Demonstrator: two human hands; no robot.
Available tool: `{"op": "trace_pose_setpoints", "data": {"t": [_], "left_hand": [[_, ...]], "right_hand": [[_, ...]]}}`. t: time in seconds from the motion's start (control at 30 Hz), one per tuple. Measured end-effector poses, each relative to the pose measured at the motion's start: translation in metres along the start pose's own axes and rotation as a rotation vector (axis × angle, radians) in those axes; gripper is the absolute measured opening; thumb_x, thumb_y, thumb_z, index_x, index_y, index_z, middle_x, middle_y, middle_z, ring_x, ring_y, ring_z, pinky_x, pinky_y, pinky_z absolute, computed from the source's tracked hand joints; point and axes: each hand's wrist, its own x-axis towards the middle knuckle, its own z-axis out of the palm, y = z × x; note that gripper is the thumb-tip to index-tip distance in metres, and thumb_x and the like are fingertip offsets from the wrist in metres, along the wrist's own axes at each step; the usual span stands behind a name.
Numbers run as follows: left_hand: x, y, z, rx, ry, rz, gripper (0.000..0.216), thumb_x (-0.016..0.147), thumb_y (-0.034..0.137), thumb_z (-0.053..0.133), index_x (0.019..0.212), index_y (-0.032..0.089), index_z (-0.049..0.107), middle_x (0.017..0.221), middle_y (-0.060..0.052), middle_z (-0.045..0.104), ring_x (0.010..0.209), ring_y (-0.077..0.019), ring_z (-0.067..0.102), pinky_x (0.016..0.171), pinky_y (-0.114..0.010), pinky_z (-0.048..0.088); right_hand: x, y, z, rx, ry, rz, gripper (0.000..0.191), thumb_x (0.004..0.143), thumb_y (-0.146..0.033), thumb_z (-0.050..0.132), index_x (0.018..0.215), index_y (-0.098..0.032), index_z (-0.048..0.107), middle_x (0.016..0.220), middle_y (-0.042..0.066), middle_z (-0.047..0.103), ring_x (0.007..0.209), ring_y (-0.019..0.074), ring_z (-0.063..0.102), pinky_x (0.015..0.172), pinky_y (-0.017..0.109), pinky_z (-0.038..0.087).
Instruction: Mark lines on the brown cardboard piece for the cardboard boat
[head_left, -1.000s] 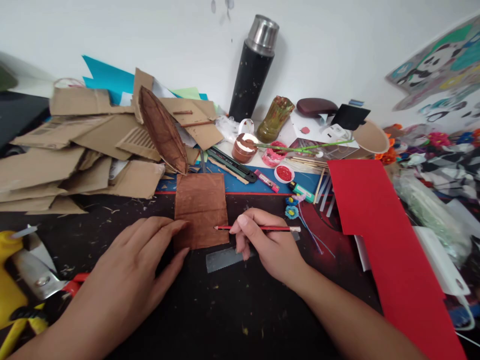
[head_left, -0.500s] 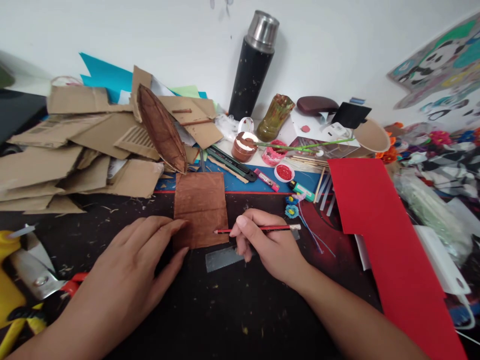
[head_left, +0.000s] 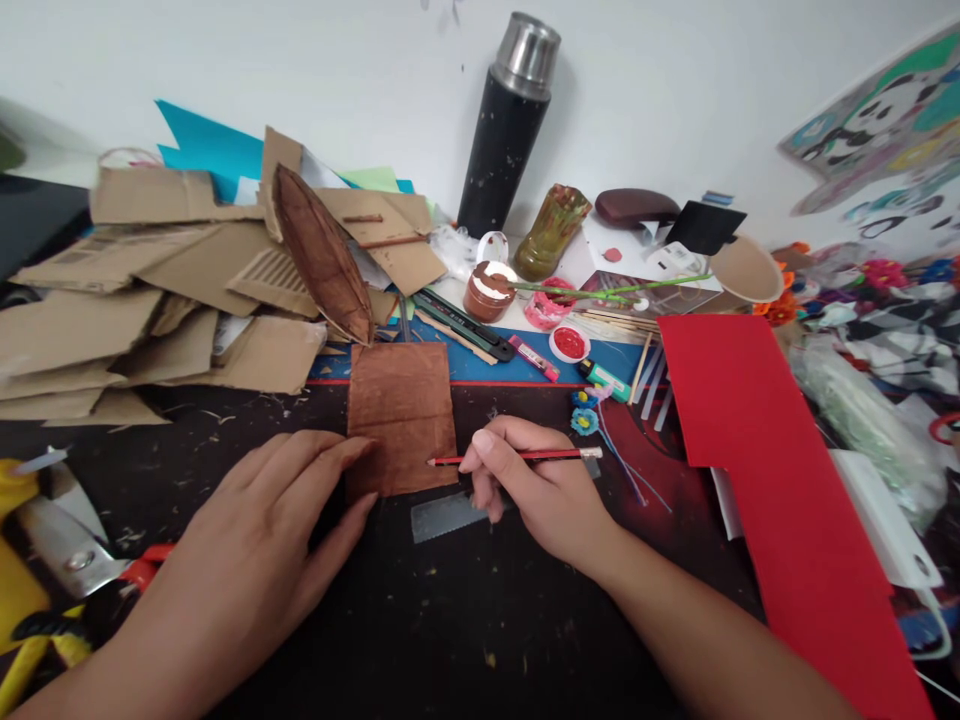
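A rectangular brown-painted piece of card (head_left: 401,410) lies flat on the dark tabletop. My left hand (head_left: 266,520) rests at its left edge, fingertips touching the lower left part, thumb held apart from the fingers. Between the thumb and fingers of my right hand (head_left: 536,480) is a red and black pencil (head_left: 551,455), closed in the grip. Its point lies over the lower right of the brown card, and its white end points right. Under that hand lies a clear ruler (head_left: 446,516), partly covered by the fingers.
Cardboard scraps (head_left: 90,335) pile up at the left, with a brown leaf-shaped piece (head_left: 319,255) leaning there. Scissors (head_left: 79,560) lie front left. Behind are a cutter knife (head_left: 461,325), paint pots (head_left: 489,292) and a thermos (head_left: 504,140). Red card (head_left: 780,480) covers the right.
Both hands, the pencil and the brown card keep practically the same places. The view has shifted very slightly.
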Motion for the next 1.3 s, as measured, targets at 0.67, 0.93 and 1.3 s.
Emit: {"op": "trace_pose_setpoints", "data": {"t": [0.67, 0.93, 1.3], "left_hand": [[0.0007, -0.0001, 0.0000, -0.007, -0.012, 0.001, 0.038, 0.117, 0.046, 0.050, 0.140, 0.023, 0.070, 0.122, -0.013, 0.082, 0.108, -0.0362, 0.081, 0.097, -0.054, 0.068], [0.0003, -0.0007, 0.0014, 0.008, -0.017, 0.002, 0.037, 0.118, 0.047, 0.048, 0.141, 0.025, 0.067, 0.123, -0.013, 0.082, 0.108, -0.0359, 0.081, 0.097, -0.055, 0.068], [0.0019, -0.0007, -0.0026, 0.003, -0.012, 0.026, 0.038, 0.118, 0.044, 0.049, 0.140, 0.021, 0.069, 0.121, -0.015, 0.081, 0.106, -0.0367, 0.081, 0.095, -0.056, 0.069]], "right_hand": [[-0.0012, 0.0015, -0.0002, 0.017, -0.010, -0.009, 0.049, 0.113, -0.065, 0.068, 0.091, -0.022, 0.075, 0.066, -0.003, 0.070, 0.051, 0.0109, 0.061, 0.051, 0.023, 0.050], [-0.0013, 0.0011, -0.0011, 0.006, -0.019, 0.001, 0.050, 0.113, -0.067, 0.068, 0.091, -0.023, 0.075, 0.066, -0.003, 0.069, 0.051, 0.0110, 0.060, 0.050, 0.024, 0.050], [-0.0006, 0.0008, 0.0000, 0.034, 0.003, -0.009, 0.048, 0.112, -0.065, 0.070, 0.092, -0.022, 0.075, 0.068, -0.002, 0.071, 0.053, 0.0113, 0.063, 0.053, 0.024, 0.053]]}}
